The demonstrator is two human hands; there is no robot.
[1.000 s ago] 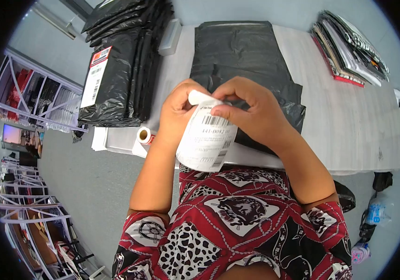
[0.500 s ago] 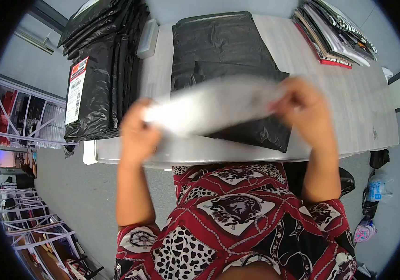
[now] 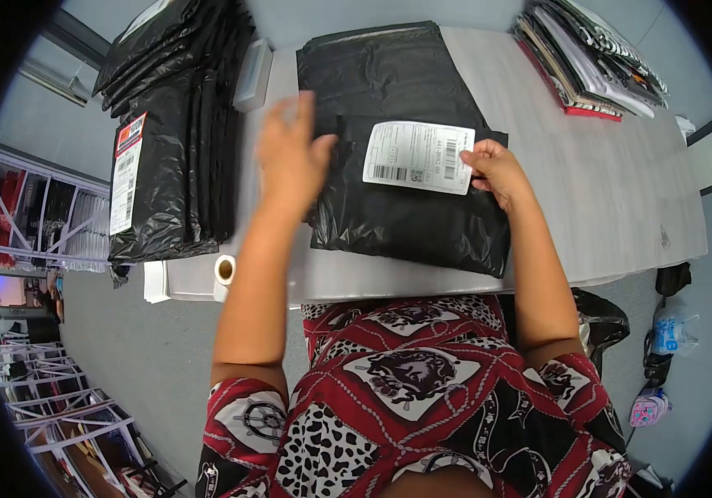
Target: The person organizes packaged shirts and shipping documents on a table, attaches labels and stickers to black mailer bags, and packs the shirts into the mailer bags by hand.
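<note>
A white printed shipping label [image 3: 418, 156] lies across the upper part of a black plastic mailer bag [image 3: 410, 224] in front of me. Thumb and fingers of my right hand [image 3: 497, 173] pinch the label's right end. My left hand [image 3: 291, 158], slightly blurred, is open with fingers spread by the bag's left edge, holding nothing. Behind and partly under this bag, more flat black mailer bags [image 3: 373, 70] lie on the table. I cannot tell whether the label is stuck down all over.
On the left rises a tall stack of black parcels [image 3: 173, 166], one bearing a red-and-white label. A clear plastic box [image 3: 253, 76] stands beside it. A label roll [image 3: 224, 270] sits near the table's [image 3: 605, 199] front edge. Folded clothes [image 3: 588, 66] are piled at back right.
The label came down from in front of me onto the black bag. My left hand let go of it and moved up and right; my right hand stayed at its right end.
</note>
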